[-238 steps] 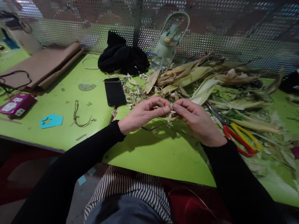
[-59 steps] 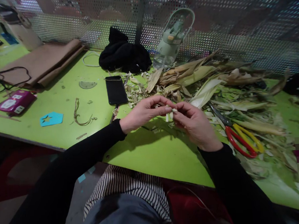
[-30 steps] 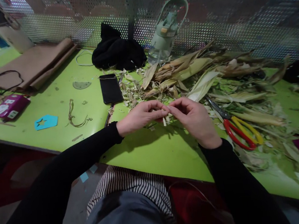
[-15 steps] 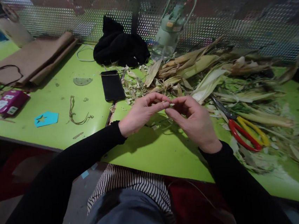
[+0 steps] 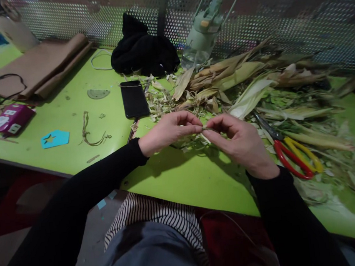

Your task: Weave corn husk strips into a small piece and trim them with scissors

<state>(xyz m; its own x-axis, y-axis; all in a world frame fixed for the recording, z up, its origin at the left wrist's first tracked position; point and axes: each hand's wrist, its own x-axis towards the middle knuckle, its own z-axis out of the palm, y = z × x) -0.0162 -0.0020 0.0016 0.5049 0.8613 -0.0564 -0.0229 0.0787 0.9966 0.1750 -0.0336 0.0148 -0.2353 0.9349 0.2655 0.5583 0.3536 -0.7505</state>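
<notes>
Between my two hands runs a thin strip of corn husk [image 5: 206, 128], small and partly hidden by the fingertips. My left hand [image 5: 173, 130] pinches one end between thumb and fingers. From the other side, my right hand [image 5: 239, 141] pinches the strip in the same way, a short gap from the left. Both are held over the near part of the green table [image 5: 182, 182]. Behind them lie husk shreds [image 5: 165, 103] and a heap of dried corn husks [image 5: 225, 76]. Scissors [image 5: 294, 155] with red and yellow handles rest right of my right hand.
A black phone [image 5: 134, 98] lies beyond my left hand. Farther back are a black cloth [image 5: 143, 52] and a green water bottle [image 5: 201, 36] by the perforated metal screen. To the left are a twisted cord [image 5: 86, 131], a blue paper piece [image 5: 55, 139] and a purple box [image 5: 10, 119].
My right hand has shifted slightly right, away from the left, and more of the strip shows between the fingertips. My left hand keeps its pinch nearly in place.
</notes>
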